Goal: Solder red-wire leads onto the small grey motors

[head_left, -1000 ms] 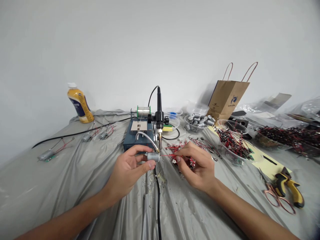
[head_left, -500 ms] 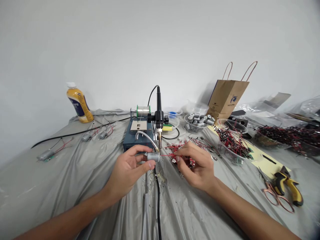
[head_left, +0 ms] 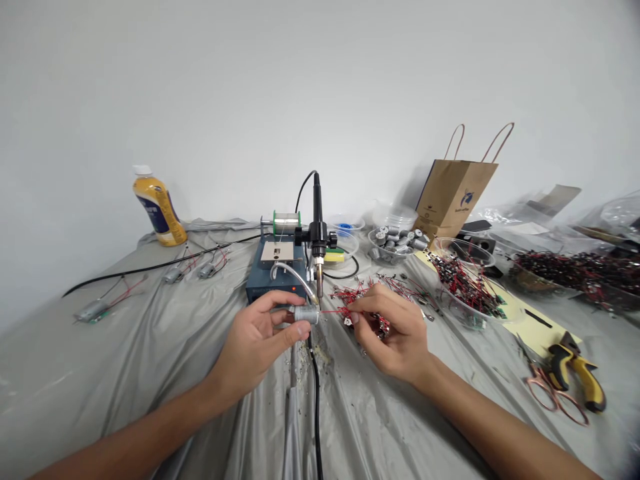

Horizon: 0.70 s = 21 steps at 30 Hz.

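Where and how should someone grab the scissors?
Probably the scissors are best gripped by the finger loops, coming from the near side, slightly left: the loops lie nearer the camera, the blades point away, and the yellow-and-black pliers crowd the right.

Forearms (head_left: 160, 417) angle inward, the left grip (head_left: 257, 337) curled and the right grip (head_left: 397, 333) pinched.

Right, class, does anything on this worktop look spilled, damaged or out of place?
Yes: small crumbs lie scattered across the wrinkled grey sheet beside the black cable, nearer the camera than the grey cylinder in the left hand. They look like stray debris.
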### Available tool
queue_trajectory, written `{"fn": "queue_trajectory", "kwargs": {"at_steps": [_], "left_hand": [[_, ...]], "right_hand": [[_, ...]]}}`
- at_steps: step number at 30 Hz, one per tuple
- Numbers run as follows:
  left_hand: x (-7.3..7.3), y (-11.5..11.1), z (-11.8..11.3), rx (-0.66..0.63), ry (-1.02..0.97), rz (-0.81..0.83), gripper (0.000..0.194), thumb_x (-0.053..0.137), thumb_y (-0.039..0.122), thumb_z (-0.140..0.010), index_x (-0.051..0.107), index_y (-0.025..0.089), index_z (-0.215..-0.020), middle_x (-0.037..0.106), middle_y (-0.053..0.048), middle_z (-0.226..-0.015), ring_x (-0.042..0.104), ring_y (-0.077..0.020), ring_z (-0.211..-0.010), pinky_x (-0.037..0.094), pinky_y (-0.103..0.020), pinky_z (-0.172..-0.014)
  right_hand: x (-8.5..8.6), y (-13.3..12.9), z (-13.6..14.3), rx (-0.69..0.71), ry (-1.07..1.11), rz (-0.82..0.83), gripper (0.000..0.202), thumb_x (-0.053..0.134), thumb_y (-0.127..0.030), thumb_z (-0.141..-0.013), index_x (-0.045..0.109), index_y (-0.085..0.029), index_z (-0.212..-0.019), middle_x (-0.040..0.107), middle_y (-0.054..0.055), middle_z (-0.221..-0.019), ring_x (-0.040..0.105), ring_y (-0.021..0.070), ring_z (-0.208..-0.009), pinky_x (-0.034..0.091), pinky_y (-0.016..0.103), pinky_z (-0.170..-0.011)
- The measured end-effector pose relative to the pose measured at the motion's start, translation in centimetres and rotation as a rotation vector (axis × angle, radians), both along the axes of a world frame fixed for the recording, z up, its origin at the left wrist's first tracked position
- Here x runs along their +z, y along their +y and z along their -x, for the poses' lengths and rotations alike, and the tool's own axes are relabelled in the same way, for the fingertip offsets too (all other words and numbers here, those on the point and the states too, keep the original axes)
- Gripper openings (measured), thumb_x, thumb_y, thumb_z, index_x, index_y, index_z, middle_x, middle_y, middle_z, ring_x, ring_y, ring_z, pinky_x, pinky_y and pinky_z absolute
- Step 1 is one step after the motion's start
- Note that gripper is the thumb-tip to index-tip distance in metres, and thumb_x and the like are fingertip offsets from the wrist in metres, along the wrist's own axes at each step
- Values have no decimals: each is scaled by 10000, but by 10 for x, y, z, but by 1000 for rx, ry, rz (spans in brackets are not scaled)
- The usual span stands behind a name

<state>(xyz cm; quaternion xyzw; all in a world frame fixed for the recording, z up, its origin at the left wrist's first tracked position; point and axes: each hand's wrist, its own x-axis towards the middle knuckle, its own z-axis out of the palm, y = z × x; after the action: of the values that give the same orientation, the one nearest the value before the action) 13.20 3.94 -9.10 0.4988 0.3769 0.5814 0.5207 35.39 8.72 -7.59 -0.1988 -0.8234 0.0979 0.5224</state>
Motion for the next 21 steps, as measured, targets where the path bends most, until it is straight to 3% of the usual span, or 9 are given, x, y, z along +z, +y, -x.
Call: {"fn": "queue_trajectory", "kwargs": {"at_steps": [21], "left_hand": [[-1,-1,1,2,9,42,320,811,277,-809,627,161,-1044,721,3,-756,673,-93,-711,546,-198,-714]], "right_hand": [[0,2,0,-5,-15,7,163,604,-27,-803,658,-152,-894,568,18,-725,487,108,-640,363,255,-591]]}}
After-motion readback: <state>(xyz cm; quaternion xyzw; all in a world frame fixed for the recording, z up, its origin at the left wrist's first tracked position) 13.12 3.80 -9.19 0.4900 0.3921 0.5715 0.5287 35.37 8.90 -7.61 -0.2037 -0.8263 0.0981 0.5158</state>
